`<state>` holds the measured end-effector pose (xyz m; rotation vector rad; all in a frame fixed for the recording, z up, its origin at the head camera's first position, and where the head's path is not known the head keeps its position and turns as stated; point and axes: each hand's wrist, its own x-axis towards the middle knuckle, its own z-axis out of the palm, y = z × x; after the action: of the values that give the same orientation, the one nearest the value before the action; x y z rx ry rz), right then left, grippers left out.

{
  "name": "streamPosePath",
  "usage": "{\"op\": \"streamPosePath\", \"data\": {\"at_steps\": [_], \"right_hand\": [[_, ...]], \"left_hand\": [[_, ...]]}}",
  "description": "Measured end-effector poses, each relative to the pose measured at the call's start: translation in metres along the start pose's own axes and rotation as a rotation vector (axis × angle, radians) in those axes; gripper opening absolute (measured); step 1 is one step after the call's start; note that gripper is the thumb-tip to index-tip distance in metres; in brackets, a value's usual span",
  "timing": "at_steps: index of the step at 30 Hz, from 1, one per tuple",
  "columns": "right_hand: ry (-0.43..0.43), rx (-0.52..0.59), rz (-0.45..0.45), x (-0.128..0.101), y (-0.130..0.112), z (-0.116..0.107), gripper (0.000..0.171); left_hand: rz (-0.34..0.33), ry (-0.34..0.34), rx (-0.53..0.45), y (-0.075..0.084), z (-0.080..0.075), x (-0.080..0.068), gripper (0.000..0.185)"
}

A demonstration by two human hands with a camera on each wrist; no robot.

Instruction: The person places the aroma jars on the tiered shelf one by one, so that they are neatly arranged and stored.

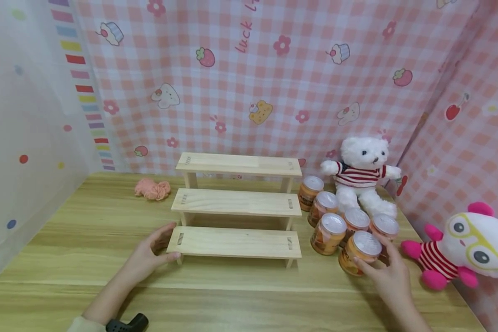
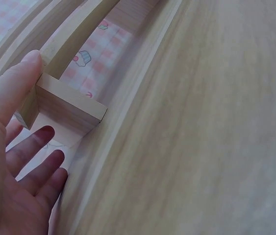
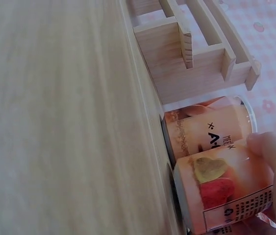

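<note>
A three-tier wooden display stand (image 1: 237,241) stands in the middle of the table. My left hand (image 1: 151,252) holds the left end of its lowest board, the thumb on the front edge. In the left wrist view, the other fingers (image 2: 51,169) are loosely bent beside the stand's leg (image 2: 74,105). To the stand's right, several orange cans with silvery lids stand close together. My right hand (image 1: 392,279) grips the front can (image 1: 350,260), thumb at its front and fingers over its right side. In the right wrist view, this can (image 3: 226,188) stands beside another can (image 3: 206,125).
A white teddy bear (image 1: 363,177) in a striped shirt sits behind the cans. A pink-and-white plush toy (image 1: 452,256) leans at the right edge. A pink bundle of yarn (image 1: 152,189) lies back left. Patterned cloth (image 1: 232,92) hangs behind the wooden table (image 1: 216,299).
</note>
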<state>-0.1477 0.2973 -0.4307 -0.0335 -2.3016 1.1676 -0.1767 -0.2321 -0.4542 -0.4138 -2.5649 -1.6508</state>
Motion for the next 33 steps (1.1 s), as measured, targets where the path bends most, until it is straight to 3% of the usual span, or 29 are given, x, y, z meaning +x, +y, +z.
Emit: {"op": "streamPosePath", "data": {"at_steps": [6,15,27,33], "right_hand": [[0.040,0.034,0.049,0.002,-0.012,-0.004,0.076],[0.110,0.031,0.022,0.004,-0.035,-0.014,0.076],[0.105,0.065,-0.074,0.011,-0.067,-0.021,0.077],[0.059,0.072,-0.060,0.017,-0.083,-0.017,0.076]], "left_hand": [[0.004,0.002,-0.008,-0.001,0.000,0.001,0.077],[-0.004,-0.006,-0.015,0.000,0.000,0.001,0.077],[-0.001,0.006,-0.016,0.000,0.000,0.001,0.077],[-0.011,0.000,-0.016,0.001,0.000,0.000,0.077]]}}
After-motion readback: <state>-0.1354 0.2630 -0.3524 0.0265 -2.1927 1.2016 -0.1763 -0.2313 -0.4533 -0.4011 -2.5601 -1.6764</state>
